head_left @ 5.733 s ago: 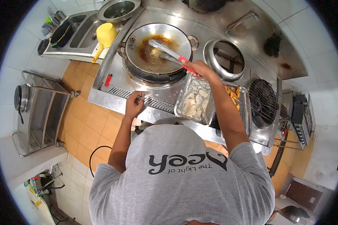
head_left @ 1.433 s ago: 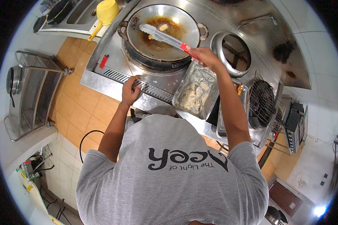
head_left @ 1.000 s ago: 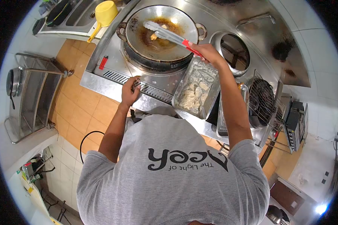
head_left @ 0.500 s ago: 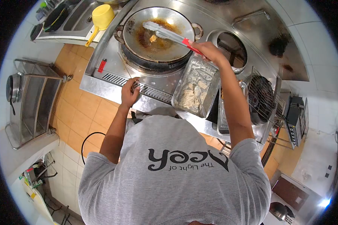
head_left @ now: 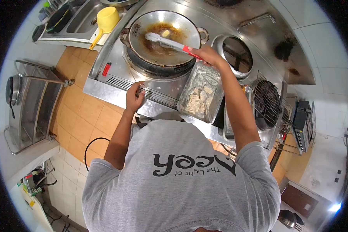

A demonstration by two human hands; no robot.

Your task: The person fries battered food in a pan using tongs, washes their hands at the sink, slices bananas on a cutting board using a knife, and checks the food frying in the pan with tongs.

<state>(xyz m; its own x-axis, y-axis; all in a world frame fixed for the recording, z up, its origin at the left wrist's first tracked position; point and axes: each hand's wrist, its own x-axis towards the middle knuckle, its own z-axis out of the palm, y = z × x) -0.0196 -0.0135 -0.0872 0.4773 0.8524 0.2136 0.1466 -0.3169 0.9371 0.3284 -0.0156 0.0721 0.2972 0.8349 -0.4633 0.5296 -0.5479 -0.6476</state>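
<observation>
My right hand (head_left: 207,55) is closed around the red grips of metal tongs (head_left: 168,42), whose tips are inside the wok (head_left: 141,29). A pale yellow piece of food (head_left: 165,33) lies in the brown oil beside the tongs. Near the stove's front slots, my left hand (head_left: 135,96) is curled over something small and dark that I cannot make out. A clear rectangular tray (head_left: 189,86) holds pale, floury pieces (head_left: 197,101) to the right of the wok. Under my right forearm, a second tray (head_left: 228,129) is partly hidden.
A red lighter (head_left: 106,69) lies on the steel stove top (head_left: 162,84). Behind the trays stands a metal ring (head_left: 217,44). A wire rack (head_left: 266,100) covers the right burner. At the upper left, a yellow dipper (head_left: 107,19) is by the sink (head_left: 79,21).
The tongs have shifted slightly left and down in the wok, and the pale piece now shows above them. My left hand stays near the front edge. The whole view has shifted a little.
</observation>
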